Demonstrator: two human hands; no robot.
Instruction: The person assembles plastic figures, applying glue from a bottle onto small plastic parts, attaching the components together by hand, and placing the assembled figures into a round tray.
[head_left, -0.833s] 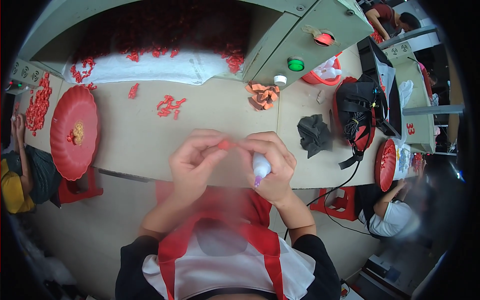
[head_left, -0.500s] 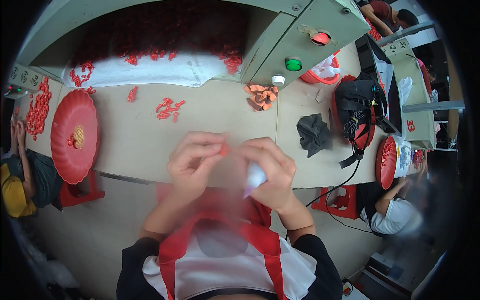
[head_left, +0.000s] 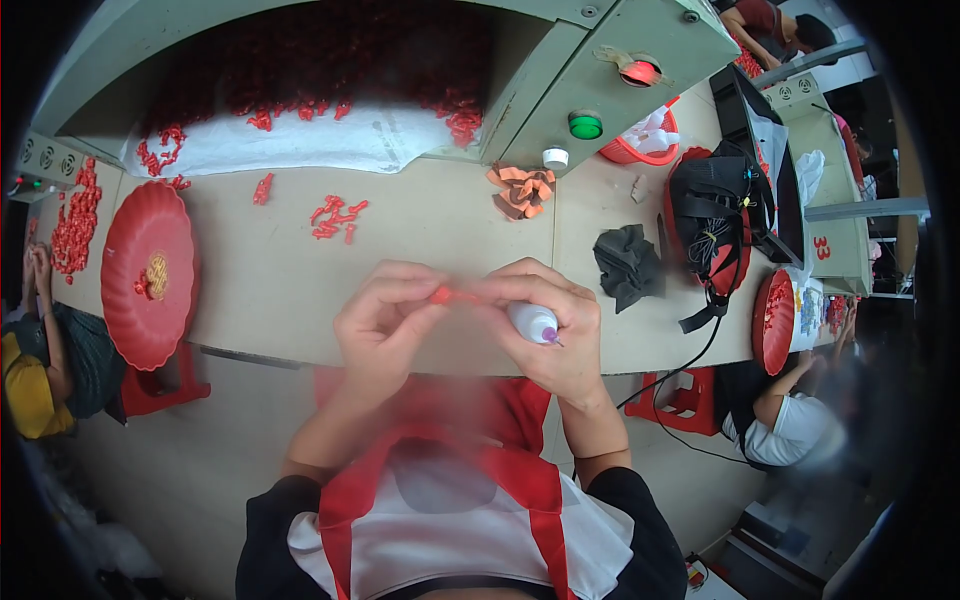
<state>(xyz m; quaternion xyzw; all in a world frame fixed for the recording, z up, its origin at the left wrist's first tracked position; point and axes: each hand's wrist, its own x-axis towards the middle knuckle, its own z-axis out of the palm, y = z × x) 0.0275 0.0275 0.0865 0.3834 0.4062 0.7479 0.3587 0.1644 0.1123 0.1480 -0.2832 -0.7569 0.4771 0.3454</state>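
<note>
Over the front part of the table, my left hand [head_left: 385,315] pinches a small red piece [head_left: 441,296] between thumb and fingertips. My right hand [head_left: 557,325] is closed around a small white squeeze bottle [head_left: 530,321], whose purple nozzle points down and to the right. The thumb and forefinger of that hand reach to the right side of the red piece. A reddish bit shows between the two hands, too blurred to make out. Beyond my hands lies a small cluster of red pieces [head_left: 338,217], with a single red piece [head_left: 262,189] to its left.
A large red scalloped tray [head_left: 120,240] stands at the left table edge. Ahead, a pale green machine housing [head_left: 590,75] covers a white cloth [head_left: 290,148] heaped with red pieces. An orange-brown cloth [head_left: 522,192], a black cloth [head_left: 628,265] and a black bag [head_left: 712,200] lie rightward. People work at both sides.
My right hand has turned the squeeze bottle, so its purple nozzle swings from lower left to lower right. The right fingertips now reach the red piece in my left hand.
</note>
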